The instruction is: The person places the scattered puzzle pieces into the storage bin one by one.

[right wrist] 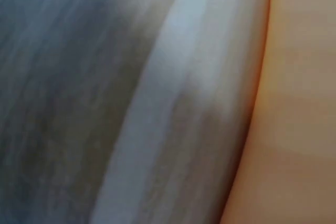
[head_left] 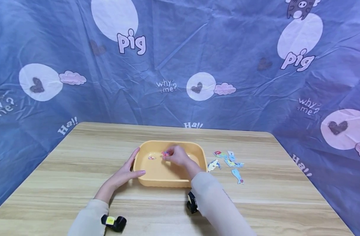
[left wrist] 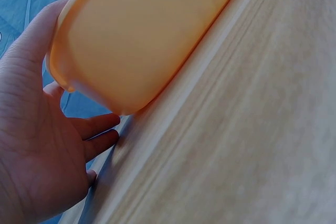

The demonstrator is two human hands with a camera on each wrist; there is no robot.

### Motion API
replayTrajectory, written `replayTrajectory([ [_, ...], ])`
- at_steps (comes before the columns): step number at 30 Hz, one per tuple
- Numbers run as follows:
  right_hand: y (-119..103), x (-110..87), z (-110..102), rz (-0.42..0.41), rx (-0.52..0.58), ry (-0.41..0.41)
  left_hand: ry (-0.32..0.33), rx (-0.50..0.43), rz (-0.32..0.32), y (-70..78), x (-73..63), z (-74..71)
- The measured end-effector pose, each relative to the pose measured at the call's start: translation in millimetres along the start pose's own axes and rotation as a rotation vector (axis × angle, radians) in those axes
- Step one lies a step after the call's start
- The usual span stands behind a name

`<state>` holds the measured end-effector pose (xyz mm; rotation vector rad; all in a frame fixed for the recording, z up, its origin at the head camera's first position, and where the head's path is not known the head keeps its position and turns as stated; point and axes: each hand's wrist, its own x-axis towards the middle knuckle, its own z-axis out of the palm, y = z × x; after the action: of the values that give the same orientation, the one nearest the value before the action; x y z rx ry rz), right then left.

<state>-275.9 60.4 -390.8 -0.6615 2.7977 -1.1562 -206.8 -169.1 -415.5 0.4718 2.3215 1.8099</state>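
Note:
A shallow yellow-orange plastic bin (head_left: 168,183) stands on the wooden table. My left hand (head_left: 123,175) holds its left end, the thumb over the rim and the other fingers along the outside. In the left wrist view the same hand (left wrist: 42,135) is against the bin's wall (left wrist: 131,35). Inside the bin, my right hand (head_left: 178,155) pinches a small pink and red paper-like cutout (head_left: 165,153). Another small pinkish cutout (head_left: 151,158) lies to its left on the bin floor. The right wrist view shows only the bin's side (right wrist: 294,103) and blurred wood, with the hand out of sight.
To the right of the bin lie several flat printed cutouts, among them a blue one (head_left: 236,175), a white and blue one (head_left: 214,165) and a red and green one (head_left: 220,154). Behind the table (head_left: 109,134) hangs a blue printed cloth (head_left: 168,65).

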Motion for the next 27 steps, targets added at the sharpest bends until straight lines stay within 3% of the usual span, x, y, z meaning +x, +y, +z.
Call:
replayTrajectory([
  [13,4.3,0.3,6.0,0.008,-0.087,0.013,-0.005,-0.006,0.003,-1.6,0.4,0.1],
  [27,3.5,0.4,7.2,0.002,-0.099,0.025,-0.008,-0.013,0.016,-0.6,1.3,0.6],
])
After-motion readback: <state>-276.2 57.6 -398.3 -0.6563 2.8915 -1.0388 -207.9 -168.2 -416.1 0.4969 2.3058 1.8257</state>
